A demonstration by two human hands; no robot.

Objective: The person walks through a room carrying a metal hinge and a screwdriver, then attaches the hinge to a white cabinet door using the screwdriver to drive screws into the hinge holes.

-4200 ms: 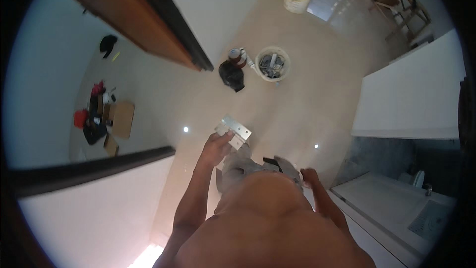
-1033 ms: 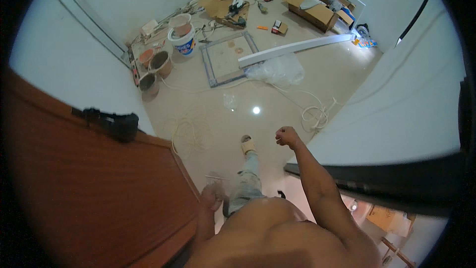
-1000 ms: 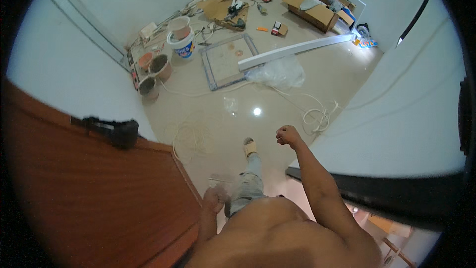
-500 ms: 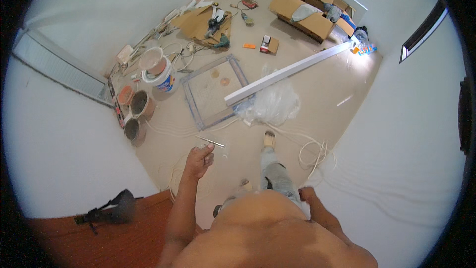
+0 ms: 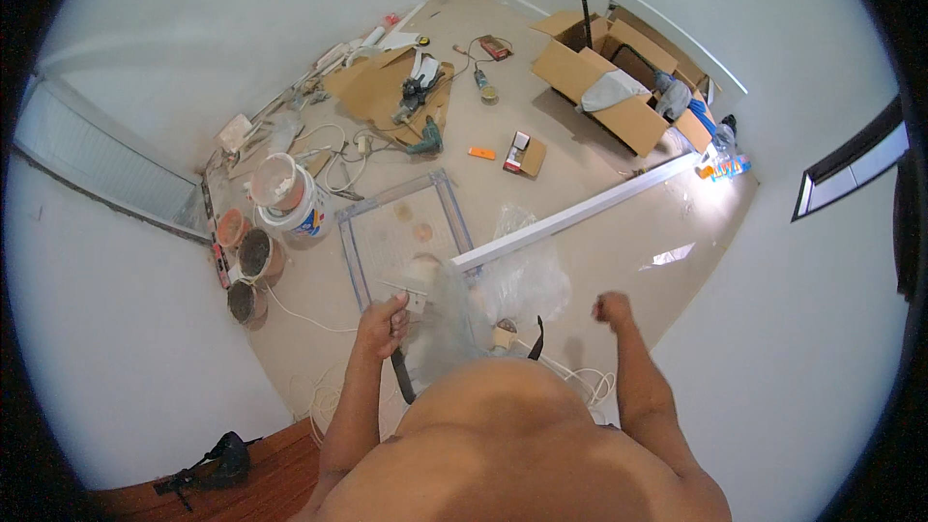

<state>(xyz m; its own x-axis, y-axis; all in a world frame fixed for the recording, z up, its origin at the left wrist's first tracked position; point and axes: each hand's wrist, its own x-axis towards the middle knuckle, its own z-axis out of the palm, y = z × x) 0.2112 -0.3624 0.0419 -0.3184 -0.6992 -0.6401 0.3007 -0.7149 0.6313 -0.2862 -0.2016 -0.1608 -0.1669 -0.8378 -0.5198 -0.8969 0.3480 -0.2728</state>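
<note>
My left hand [image 5: 384, 326] is closed around a slim silver rod [image 5: 396, 287], held low in front of my body. The rod's exact kind is too small to make out. A small pale piece [image 5: 416, 303] shows beside the fingertips; I cannot tell whether it is held too. Beyond this hand lies a rectangular frame [image 5: 353, 251] with clear grey edges. My right hand [image 5: 611, 309] hangs apart on the right, fingers curled and slightly blurred, with no object showing in it. Ahead are a long white bar [image 5: 570, 217] and crumpled clear plastic sheeting [image 5: 527, 280].
Buckets [image 5: 311, 217] and mortar tubs [image 5: 259, 256] line the left wall. A green drill [image 5: 425, 137] lies on flattened cardboard [image 5: 362, 92]. A large open carton [image 5: 619, 101] stands at the back right. Loose white cable [image 5: 592, 382] trails near my feet.
I have stepped forward, and the frame and bar now lie closer. My right hand has swung forward from beside my leg. The left hand still holds the rod.
</note>
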